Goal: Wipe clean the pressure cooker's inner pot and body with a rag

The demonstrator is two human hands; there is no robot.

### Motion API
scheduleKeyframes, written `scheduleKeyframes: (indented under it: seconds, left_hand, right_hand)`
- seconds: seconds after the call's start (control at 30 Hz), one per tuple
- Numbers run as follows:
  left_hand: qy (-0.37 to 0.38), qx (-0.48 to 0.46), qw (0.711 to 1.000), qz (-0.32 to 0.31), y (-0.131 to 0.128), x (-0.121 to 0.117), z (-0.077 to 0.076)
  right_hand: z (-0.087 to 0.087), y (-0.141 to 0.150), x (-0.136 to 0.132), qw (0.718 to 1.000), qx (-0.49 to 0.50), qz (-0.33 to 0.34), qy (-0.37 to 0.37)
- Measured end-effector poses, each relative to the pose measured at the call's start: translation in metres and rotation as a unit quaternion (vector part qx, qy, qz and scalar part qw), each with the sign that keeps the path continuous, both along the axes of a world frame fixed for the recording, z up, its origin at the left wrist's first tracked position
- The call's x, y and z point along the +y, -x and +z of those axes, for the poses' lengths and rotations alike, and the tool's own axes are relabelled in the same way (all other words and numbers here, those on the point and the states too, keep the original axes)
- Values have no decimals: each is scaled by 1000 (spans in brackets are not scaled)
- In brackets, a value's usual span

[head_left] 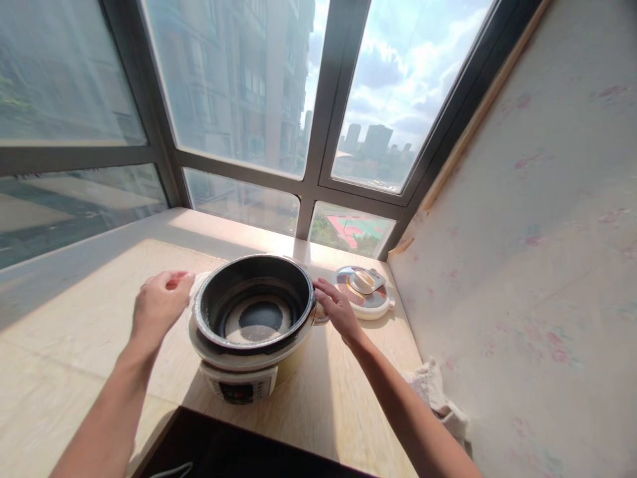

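A pressure cooker [288, 365] with a white rim and a front control panel [239, 392] stands on the pale sill. Its dark inner pot [259, 282] sits in the top, the rim showing above the cooker's rim; the inside has a pale ring round a dark centre. My left hand [162, 302] is beside the pot's left edge, fingers curled together near a small white piece [200, 284] I cannot identify. My right hand [338, 305] touches the pot's right edge, fingers stretched out, just above a pale side handle [321, 315].
The cooker's round lid [365, 292], with a knob on top, lies on the sill at right. A crumpled cloth [438, 398] is against the papered wall [537, 299]. Framed windows [308, 146] rise behind. A dark recess [223, 445] and a pale cord [174, 470] are in front.
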State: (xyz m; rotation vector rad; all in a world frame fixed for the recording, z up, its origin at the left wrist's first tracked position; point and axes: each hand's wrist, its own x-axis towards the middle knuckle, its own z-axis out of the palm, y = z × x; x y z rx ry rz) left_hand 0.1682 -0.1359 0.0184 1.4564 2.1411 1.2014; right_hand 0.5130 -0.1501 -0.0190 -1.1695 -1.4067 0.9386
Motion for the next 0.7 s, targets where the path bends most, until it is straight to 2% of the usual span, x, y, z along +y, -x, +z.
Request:
scheduleKeyframes:
  seconds: [0.07, 0.23, 0.4, 0.57, 0.7]
  left_hand:
    - [-39, 15, 999, 19, -12, -16, -6]
    - [-84, -57, 995, 1, -39, -37, -23]
    - [-67, -69, 995, 13, -44, -38, -24]
    - [-84, -166, 982, 18, -43, -33, -30]
    - [-101, -231, 968, 16, -42, -24, -34]
  right_hand:
    - [0, -2, -1, 1000, -24, 10, -12]
    - [2, 0, -1, 998, -64, 29, -5]
    - [9, 0, 0, 996, -79, 48, 16]
    - [22, 2, 1, 994, -35, 99, 32]
    - [30, 2, -1, 992, 14, 115, 45]
